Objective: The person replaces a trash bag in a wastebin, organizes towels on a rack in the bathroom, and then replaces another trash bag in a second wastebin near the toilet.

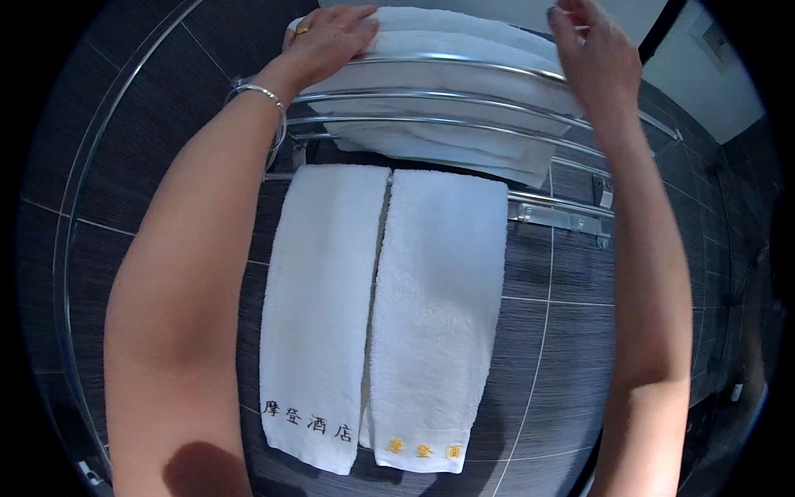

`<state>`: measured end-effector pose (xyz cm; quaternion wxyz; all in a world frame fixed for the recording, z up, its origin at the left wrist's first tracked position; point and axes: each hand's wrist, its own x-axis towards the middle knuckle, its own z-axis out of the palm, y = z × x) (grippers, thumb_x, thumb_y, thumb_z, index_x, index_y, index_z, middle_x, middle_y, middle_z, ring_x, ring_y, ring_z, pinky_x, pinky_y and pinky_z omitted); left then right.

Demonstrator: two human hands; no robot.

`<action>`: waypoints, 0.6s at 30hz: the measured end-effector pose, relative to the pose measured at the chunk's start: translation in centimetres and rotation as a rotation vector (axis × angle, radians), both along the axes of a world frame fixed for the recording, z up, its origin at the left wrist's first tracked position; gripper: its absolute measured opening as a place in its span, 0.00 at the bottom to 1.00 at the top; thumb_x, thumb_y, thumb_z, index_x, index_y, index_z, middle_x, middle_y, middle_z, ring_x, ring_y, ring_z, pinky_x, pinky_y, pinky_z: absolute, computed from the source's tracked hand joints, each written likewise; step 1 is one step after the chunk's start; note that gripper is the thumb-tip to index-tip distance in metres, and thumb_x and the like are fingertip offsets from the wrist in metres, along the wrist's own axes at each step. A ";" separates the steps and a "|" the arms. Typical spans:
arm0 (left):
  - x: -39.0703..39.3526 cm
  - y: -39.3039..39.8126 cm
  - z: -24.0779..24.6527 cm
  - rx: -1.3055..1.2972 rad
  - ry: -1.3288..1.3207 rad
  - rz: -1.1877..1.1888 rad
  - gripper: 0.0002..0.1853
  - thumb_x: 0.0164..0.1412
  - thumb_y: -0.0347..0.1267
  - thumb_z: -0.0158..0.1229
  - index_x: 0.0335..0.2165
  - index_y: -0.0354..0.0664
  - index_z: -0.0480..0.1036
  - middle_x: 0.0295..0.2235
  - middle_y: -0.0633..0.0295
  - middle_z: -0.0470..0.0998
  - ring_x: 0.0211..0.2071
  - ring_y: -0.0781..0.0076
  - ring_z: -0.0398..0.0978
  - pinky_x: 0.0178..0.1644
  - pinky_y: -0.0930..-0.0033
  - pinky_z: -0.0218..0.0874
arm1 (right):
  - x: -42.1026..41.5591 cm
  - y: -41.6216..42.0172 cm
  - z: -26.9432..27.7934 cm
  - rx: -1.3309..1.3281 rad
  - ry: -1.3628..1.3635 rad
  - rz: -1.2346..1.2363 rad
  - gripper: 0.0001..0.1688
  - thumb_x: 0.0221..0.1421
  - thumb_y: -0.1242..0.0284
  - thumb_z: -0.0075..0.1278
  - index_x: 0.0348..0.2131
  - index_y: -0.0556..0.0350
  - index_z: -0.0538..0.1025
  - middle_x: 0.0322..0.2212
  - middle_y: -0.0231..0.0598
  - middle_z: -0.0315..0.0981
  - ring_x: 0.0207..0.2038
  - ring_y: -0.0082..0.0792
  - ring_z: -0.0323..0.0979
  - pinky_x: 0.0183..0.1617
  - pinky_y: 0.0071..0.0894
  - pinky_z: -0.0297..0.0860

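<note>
My left hand (332, 38), with a ring on one finger and bangles at the wrist, lies over the left end of a folded white bath towel (453, 45). The towel rests on the top shelf of a chrome towel rack (447, 96). My right hand (599, 59) is raised by the towel's right end, its fingers bent; a small white patch shows between them, and whether they hold anything is unclear. Below, two white hand towels hang side by side from the lower bar. The left towel (323, 279) bears dark stitched writing, the right towel (441, 279) yellow writing.
Dark grey tiles (559, 360) with pale joints cover the wall behind the rack. A chrome-edged glass panel (68, 248) curves along the left side. To the right of the hanging towels, the lower bar (559, 204) and a metal bracket (559, 220) are exposed.
</note>
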<state>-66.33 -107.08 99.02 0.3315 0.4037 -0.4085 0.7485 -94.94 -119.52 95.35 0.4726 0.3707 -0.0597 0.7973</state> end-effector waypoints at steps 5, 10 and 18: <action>-0.1 -1.1 -2.3 -0.171 0.356 0.037 0.32 0.48 0.58 0.38 0.53 0.70 0.49 0.57 0.59 0.44 0.54 0.42 0.47 0.53 0.42 0.41 | 0.0 -1.8 3.6 0.617 0.487 0.369 0.18 0.47 0.64 0.50 0.33 0.60 0.71 0.21 0.44 0.71 0.21 0.31 0.70 0.22 0.28 0.64; 2.7 -0.8 -0.2 -0.078 0.219 -0.114 0.33 0.48 0.59 0.37 0.53 0.70 0.49 0.57 0.59 0.46 0.55 0.42 0.47 0.53 0.39 0.40 | -0.7 -1.1 4.4 0.554 0.541 0.626 0.19 0.41 0.70 0.56 0.35 0.61 0.71 0.22 0.42 0.71 0.24 0.28 0.69 0.26 0.28 0.65; 0.7 -0.8 -2.4 -0.106 0.387 -0.121 0.29 0.51 0.54 0.36 0.53 0.68 0.50 0.57 0.61 0.46 0.55 0.48 0.48 0.53 0.42 0.42 | -1.8 -1.0 2.3 0.297 0.472 0.454 0.16 0.44 0.63 0.52 0.32 0.53 0.73 0.23 0.37 0.71 0.23 0.29 0.68 0.26 0.29 0.65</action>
